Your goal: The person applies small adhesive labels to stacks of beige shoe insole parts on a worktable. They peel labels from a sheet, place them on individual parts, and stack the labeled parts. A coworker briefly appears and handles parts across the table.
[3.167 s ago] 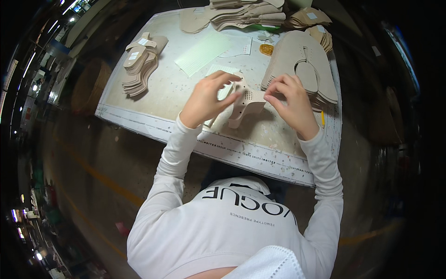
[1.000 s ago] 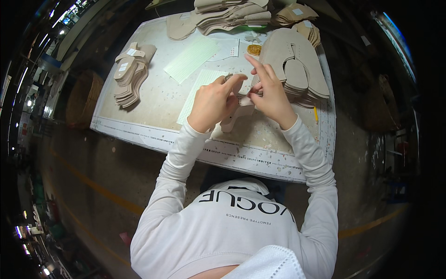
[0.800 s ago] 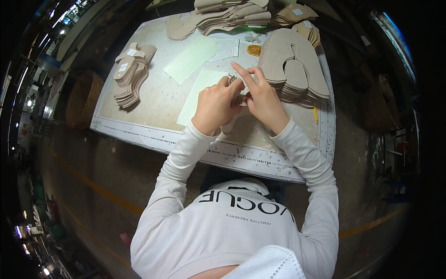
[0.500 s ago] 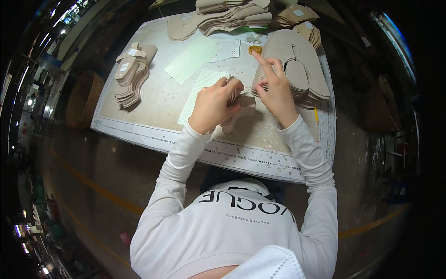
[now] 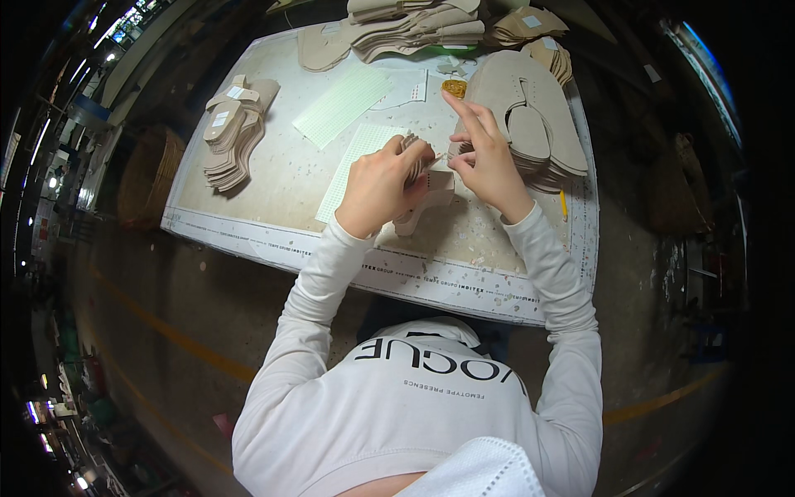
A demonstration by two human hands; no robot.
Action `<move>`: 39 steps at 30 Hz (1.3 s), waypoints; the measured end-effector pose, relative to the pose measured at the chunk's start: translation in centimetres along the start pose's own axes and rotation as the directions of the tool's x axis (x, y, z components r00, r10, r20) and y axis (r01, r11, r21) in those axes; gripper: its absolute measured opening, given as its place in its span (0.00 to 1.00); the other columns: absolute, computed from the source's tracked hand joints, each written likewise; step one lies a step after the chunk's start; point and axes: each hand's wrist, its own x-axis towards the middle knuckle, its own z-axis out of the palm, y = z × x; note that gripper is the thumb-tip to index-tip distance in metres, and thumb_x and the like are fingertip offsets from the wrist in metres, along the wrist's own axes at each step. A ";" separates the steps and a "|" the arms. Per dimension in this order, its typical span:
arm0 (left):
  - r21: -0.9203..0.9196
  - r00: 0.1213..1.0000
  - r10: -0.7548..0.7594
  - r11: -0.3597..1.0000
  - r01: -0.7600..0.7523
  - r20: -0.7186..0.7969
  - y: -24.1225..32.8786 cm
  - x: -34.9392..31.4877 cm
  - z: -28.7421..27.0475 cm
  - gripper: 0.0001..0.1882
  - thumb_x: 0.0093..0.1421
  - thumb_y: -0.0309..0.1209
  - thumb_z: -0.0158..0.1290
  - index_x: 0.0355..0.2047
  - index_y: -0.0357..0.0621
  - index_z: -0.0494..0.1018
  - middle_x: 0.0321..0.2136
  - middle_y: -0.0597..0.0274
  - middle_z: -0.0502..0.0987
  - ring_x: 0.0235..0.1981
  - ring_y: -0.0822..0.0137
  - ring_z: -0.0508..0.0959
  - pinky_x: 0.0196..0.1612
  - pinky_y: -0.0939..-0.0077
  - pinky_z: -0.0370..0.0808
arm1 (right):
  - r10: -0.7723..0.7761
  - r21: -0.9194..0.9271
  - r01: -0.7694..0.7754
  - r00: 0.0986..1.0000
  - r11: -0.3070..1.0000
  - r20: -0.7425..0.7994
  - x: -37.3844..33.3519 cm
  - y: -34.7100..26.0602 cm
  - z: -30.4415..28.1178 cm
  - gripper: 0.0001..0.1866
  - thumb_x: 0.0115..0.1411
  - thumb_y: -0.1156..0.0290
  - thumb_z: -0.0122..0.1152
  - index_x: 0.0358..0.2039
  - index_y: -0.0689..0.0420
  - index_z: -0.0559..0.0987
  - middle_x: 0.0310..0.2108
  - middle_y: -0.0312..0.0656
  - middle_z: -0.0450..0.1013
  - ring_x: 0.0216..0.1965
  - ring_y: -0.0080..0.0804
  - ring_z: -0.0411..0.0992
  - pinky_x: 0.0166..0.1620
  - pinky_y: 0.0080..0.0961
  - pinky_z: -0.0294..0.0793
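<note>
My left hand [image 5: 383,184] grips a beige cut leather piece [image 5: 426,195] over the middle of the worktable [image 5: 273,178]. My right hand [image 5: 484,157] pinches the top edge of the same piece, with its index finger stretched out toward a small round orange tin [image 5: 454,87]. A pale green gridded sheet [image 5: 352,166] lies under and left of my left hand. Both sleeves are white.
Stacks of beige cut pieces lie at the left [image 5: 233,132], at the back [image 5: 414,25] and at the right [image 5: 530,124]. A second green sheet [image 5: 344,103] lies behind. A yellow pencil [image 5: 563,205] rests near the right edge. A woven basket [image 5: 145,174] stands left of the table.
Both hands stayed on the beige piece at the table's middle. My right index finger has lifted and straightened toward the back of the table.
</note>
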 end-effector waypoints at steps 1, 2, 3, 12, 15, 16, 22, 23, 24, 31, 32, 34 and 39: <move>0.005 1.000 -0.008 1.000 0.008 -0.009 0.0 0.0 0.0 0.23 0.46 0.33 0.66 0.45 0.58 0.75 0.34 0.63 0.76 0.28 0.56 0.82 0.30 0.64 0.78 | 0.015 0.082 -0.021 0.997 0.996 0.069 0.1 0.0 -0.1 0.52 0.44 0.93 0.54 0.70 0.41 0.59 0.60 0.49 0.57 0.46 0.38 0.74 0.38 0.25 0.80; -0.003 1.000 -0.003 1.000 0.003 -0.030 0.0 0.0 0.1 0.25 0.46 0.33 0.66 0.46 0.59 0.74 0.34 0.63 0.76 0.27 0.56 0.81 0.30 0.64 0.78 | 0.028 0.077 -0.037 0.992 0.996 0.122 0.1 -0.1 0.0 0.53 0.43 0.93 0.54 0.70 0.40 0.59 0.60 0.50 0.57 0.46 0.40 0.74 0.39 0.26 0.80; 0.036 1.000 0.009 0.999 -0.008 -0.016 0.1 0.0 0.2 0.27 0.45 0.33 0.66 0.48 0.59 0.74 0.34 0.63 0.76 0.28 0.56 0.81 0.30 0.64 0.79 | 0.029 0.075 -0.042 0.986 0.996 0.165 0.1 -0.1 0.2 0.54 0.42 0.93 0.54 0.70 0.39 0.58 0.60 0.51 0.57 0.47 0.41 0.74 0.40 0.26 0.80; 0.089 0.999 -0.042 0.995 0.040 0.016 0.9 -0.1 0.6 0.33 0.40 0.33 0.69 0.50 0.59 0.73 0.36 0.63 0.76 0.30 0.56 0.82 0.32 0.64 0.79 | -0.078 -0.211 0.108 0.986 0.972 0.146 0.3 -0.3 1.3 0.55 0.42 0.94 0.55 0.70 0.38 0.58 0.62 0.59 0.54 0.49 0.56 0.72 0.48 0.38 0.78; 0.032 1.000 -0.013 0.999 0.012 0.014 0.4 -0.1 0.0 0.30 0.42 0.32 0.67 0.49 0.59 0.73 0.36 0.63 0.76 0.30 0.55 0.82 0.31 0.64 0.79 | -0.116 -0.242 0.123 0.992 0.962 0.044 0.7 -0.1 0.5 0.54 0.42 0.95 0.55 0.70 0.39 0.59 0.62 0.59 0.55 0.49 0.54 0.72 0.46 0.36 0.79; 0.015 1.000 -0.012 1.000 0.012 0.013 0.3 -0.1 -0.1 0.29 0.43 0.32 0.67 0.48 0.59 0.74 0.36 0.63 0.76 0.30 0.55 0.82 0.31 0.64 0.79 | -0.117 -0.231 0.120 0.993 0.966 0.029 0.7 -0.1 0.3 0.54 0.42 0.95 0.55 0.70 0.39 0.59 0.62 0.58 0.55 0.49 0.53 0.72 0.45 0.36 0.79; 0.097 1.000 -0.005 0.995 0.007 -0.019 0.8 0.0 0.4 0.24 0.45 0.31 0.65 0.44 0.59 0.74 0.36 0.61 0.76 0.29 0.55 0.82 0.30 0.63 0.78 | -0.013 -0.013 0.016 0.980 1.000 0.199 -0.3 0.0 1.5 0.54 0.42 0.95 0.53 0.70 0.40 0.59 0.62 0.55 0.55 0.47 0.47 0.74 0.42 0.31 0.80; 0.111 1.000 -0.014 0.994 0.015 -0.008 0.9 -0.1 0.5 0.24 0.44 0.32 0.66 0.44 0.59 0.74 0.36 0.61 0.76 0.29 0.55 0.82 0.30 0.63 0.78 | -0.056 -0.064 0.068 0.983 0.996 0.174 -0.4 0.0 1.8 0.53 0.43 0.95 0.54 0.70 0.40 0.59 0.62 0.54 0.55 0.46 0.46 0.75 0.42 0.30 0.81; 0.122 1.000 -0.006 0.992 0.008 -0.019 0.9 -0.1 0.5 0.24 0.44 0.32 0.66 0.44 0.58 0.75 0.36 0.61 0.76 0.30 0.56 0.82 0.30 0.64 0.78 | -0.102 -0.114 0.120 0.983 0.986 0.150 -0.4 0.1 2.0 0.52 0.44 0.94 0.54 0.70 0.40 0.59 0.62 0.54 0.56 0.45 0.45 0.76 0.41 0.30 0.81; -0.023 1.000 -0.025 0.999 0.025 -0.001 -0.1 -0.3 -0.3 0.22 0.44 0.33 0.67 0.41 0.57 0.76 0.36 0.60 0.76 0.31 0.54 0.82 0.33 0.64 0.79 | -0.118 -0.098 0.110 0.990 0.989 -0.082 -0.1 1.2 0.4 0.36 0.53 0.83 0.63 0.64 0.52 0.68 0.52 0.50 0.68 0.39 0.35 0.78 0.37 0.26 0.82; -0.062 1.000 -0.022 0.998 0.021 -0.007 -0.4 -0.3 -0.4 0.21 0.44 0.33 0.67 0.41 0.57 0.77 0.36 0.60 0.76 0.31 0.54 0.81 0.34 0.64 0.79 | 0.012 -0.066 -0.015 0.999 0.998 -0.042 -0.3 1.2 0.3 0.32 0.57 0.78 0.62 0.64 0.52 0.68 0.48 0.47 0.69 0.37 0.33 0.78 0.36 0.24 0.82; -0.091 1.000 -0.014 0.996 0.012 -0.018 -0.7 -0.3 -0.7 0.20 0.44 0.33 0.66 0.40 0.56 0.77 0.35 0.59 0.76 0.31 0.53 0.81 0.34 0.64 0.79 | 0.195 0.000 -0.195 0.980 0.981 0.044 -0.5 1.0 0.0 0.26 0.65 0.69 0.60 0.63 0.52 0.69 0.40 0.42 0.70 0.33 0.27 0.77 0.36 0.20 0.82; -0.154 0.998 -0.045 0.987 0.051 0.046 -0.6 -0.3 -1.3 0.30 0.47 0.32 0.66 0.53 0.56 0.72 0.37 0.60 0.79 0.35 0.57 0.83 0.37 0.66 0.80 | 0.367 0.449 -0.425 0.905 0.786 0.213 -1.5 -0.1 1.4 0.27 0.72 0.49 0.44 0.63 0.53 0.69 0.32 0.40 0.71 0.28 0.22 0.76 0.34 0.19 0.81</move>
